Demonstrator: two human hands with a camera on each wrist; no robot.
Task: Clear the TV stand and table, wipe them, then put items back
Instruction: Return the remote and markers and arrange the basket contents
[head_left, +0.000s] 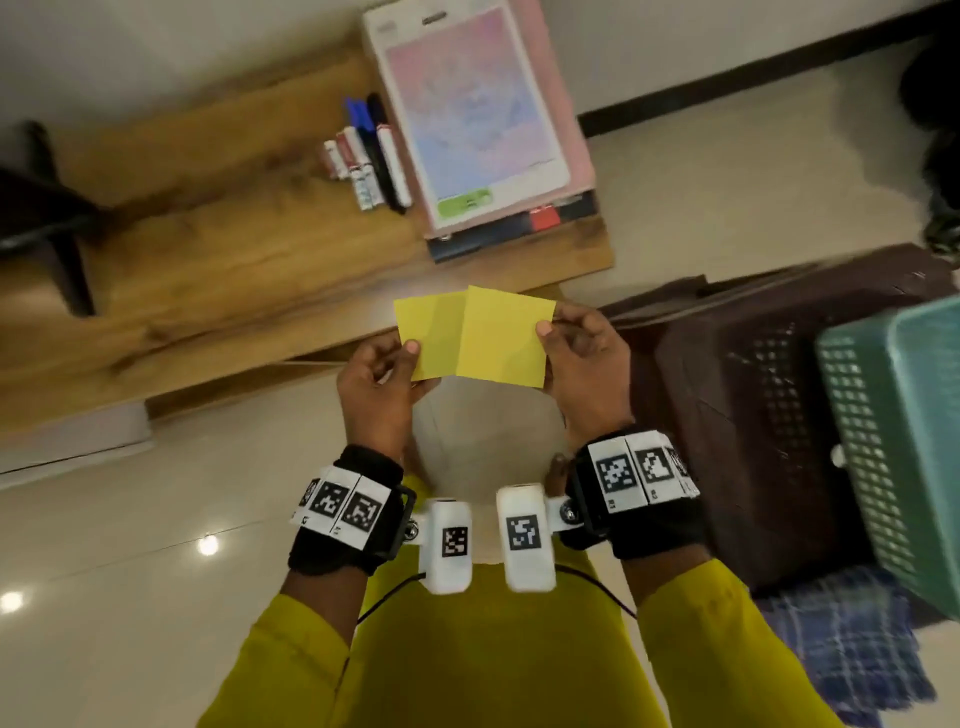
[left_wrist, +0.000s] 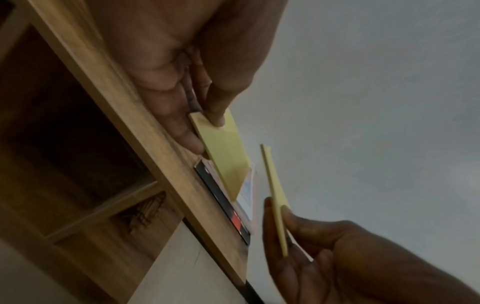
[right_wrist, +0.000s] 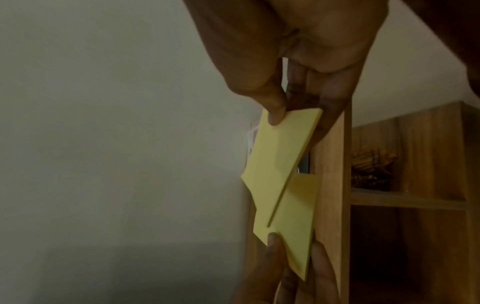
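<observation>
Your left hand (head_left: 375, 383) pinches one yellow sticky-note pad (head_left: 427, 339) at its left edge between thumb and fingers, and your right hand (head_left: 583, 358) pinches a second yellow pad (head_left: 503, 339) at its right edge; the second pad overlaps the first in front of your chest, both held in the air just short of the wooden TV stand (head_left: 218, 249). To your right sits a dark brown plastic stool (head_left: 753, 395) with a teal basket (head_left: 893, 441) on it. Farther off, on the stand top, a row of markers (head_left: 370, 150) lies just beside a stack of books (head_left: 483, 119).
</observation>
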